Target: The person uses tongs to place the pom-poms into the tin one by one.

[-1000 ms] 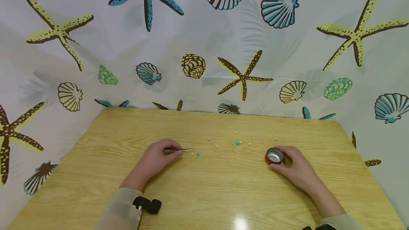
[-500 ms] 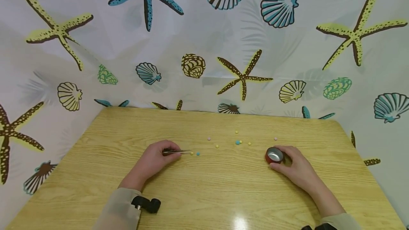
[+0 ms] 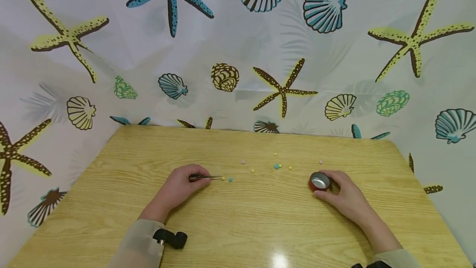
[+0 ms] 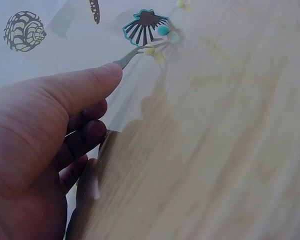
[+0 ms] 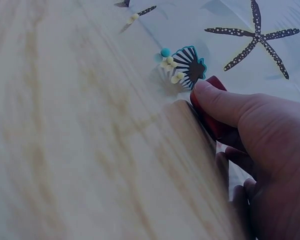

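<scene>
Tweezers [image 3: 205, 177] sit pinched in our left hand [image 3: 178, 187], fingers and thumb curled round the shaft, and the tips meet a small yellow bead [image 3: 223, 178] lying on the worktop [image 3: 238, 226]; the left wrist view shows the tips on either side of that bead, though we cannot tell whether it is truly squeezed or only touched. A teal bead [image 3: 230, 180] lies just beside it, and we judge that a slightly off-centre pinch could flick the yellow one sideways into its neighbour and send both rolling over the smooth wood. Too hard a squeeze might shoot the round bead out from between the tips; too soft, and it may drop off. Our right hand [image 3: 343, 195] curls round the small red cup [image 3: 320, 182], holding it tilted with its silvery inside facing the beads, well apart from the tweezers. We think the cup could tip or slide if that hold loosens. More beads [image 3: 277, 166] lie scattered between the two hands, near enough that a sweeping sleeve or wrist could scatter them toward the far edge.
</scene>
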A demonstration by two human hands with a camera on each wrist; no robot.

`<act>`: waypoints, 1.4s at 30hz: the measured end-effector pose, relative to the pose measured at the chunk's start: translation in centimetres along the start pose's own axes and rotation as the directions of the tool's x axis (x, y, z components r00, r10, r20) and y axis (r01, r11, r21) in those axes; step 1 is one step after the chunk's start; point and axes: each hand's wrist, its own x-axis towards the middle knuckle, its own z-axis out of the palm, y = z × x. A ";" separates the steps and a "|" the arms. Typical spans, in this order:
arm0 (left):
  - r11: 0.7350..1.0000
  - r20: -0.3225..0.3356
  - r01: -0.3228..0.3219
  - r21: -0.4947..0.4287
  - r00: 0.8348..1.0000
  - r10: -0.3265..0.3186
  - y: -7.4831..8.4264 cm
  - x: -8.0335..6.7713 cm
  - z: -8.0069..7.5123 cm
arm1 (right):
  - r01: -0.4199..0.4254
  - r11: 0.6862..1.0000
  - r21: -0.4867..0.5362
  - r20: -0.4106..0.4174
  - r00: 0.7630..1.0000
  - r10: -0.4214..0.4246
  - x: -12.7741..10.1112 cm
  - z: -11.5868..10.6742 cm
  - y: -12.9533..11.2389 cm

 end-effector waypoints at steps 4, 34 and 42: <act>1.000 -0.015 0.024 -0.016 1.000 -0.024 0.4 0.0 -0.1 | -0.001 1.000 -0.001 -0.002 1.000 0.001 0.0 0.0 0.0; 0.987 -0.108 -0.006 -0.160 0.994 -0.012 8.3 3.7 4.4 | 0.037 0.996 0.076 0.034 0.999 -0.040 1.2 2.9 -3.1; 0.986 -0.117 -0.045 -0.163 0.993 0.026 10.4 4.5 6.5 | 0.019 0.998 0.061 0.032 0.999 -0.021 1.2 3.1 -3.4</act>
